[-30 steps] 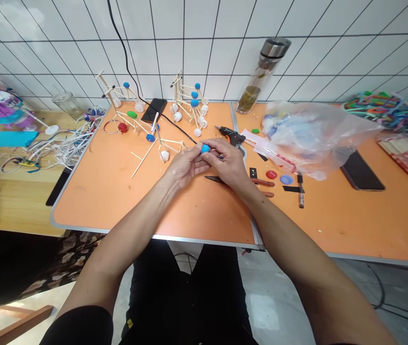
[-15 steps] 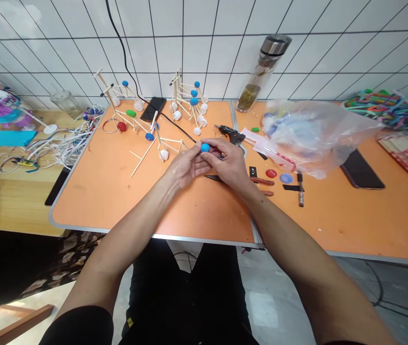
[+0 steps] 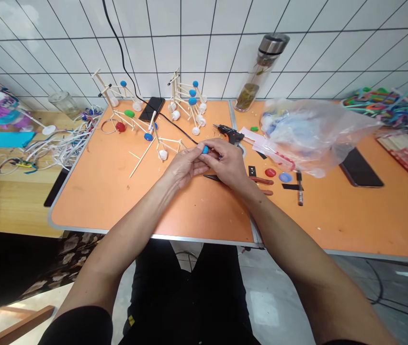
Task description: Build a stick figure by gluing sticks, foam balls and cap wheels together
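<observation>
Less of the one blue cap (image 3: 205,150) is showing than a moment ago. The left hand (image 3: 185,167) and right hand (image 3: 228,162) are gripping it between their fingertips, while one glue gun (image 3: 230,133) is lying just beyond, and one red cap (image 3: 270,173) and one pale-blue cap (image 3: 285,177) are lying to the right.

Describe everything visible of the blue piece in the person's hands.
The blue piece is small, bright blue and rounded, plastic by its look. It sits at the fingertips of the left hand and the right hand, which hold it between them above the orange table. Fingers cover part of it, so its full shape and anything attached cannot be told.
</observation>
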`<state>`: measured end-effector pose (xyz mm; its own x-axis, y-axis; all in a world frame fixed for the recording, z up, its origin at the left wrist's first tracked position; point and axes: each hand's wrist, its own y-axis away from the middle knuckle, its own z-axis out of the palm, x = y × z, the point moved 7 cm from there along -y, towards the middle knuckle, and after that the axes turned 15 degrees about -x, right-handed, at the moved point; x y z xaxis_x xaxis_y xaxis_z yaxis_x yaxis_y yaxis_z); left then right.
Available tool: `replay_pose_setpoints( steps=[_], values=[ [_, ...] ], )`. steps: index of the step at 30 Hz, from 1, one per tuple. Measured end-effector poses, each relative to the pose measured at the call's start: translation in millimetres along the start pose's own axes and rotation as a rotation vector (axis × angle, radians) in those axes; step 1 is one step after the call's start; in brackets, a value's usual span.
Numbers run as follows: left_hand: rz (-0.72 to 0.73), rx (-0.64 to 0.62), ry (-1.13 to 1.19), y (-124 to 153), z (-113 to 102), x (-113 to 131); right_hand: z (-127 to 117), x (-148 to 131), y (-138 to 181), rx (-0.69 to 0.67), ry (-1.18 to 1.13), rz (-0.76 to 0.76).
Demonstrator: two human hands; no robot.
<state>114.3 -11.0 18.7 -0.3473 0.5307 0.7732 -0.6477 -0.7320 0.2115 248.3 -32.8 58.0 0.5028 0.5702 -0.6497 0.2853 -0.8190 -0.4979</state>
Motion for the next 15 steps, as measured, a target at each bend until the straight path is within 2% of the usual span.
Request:
replay_pose_setpoints(
  steps=[9,15],
  values=[
    [-0.016,0.032,-0.022,1.5,2.5,2.4,0.5,-1.1,0.2,0.004,0.021,-0.007],
    [-0.019,0.008,-0.027,1.6,4.0,2.1,0.5,-1.6,0.7,0.012,0.001,-0.005]
  ],
)
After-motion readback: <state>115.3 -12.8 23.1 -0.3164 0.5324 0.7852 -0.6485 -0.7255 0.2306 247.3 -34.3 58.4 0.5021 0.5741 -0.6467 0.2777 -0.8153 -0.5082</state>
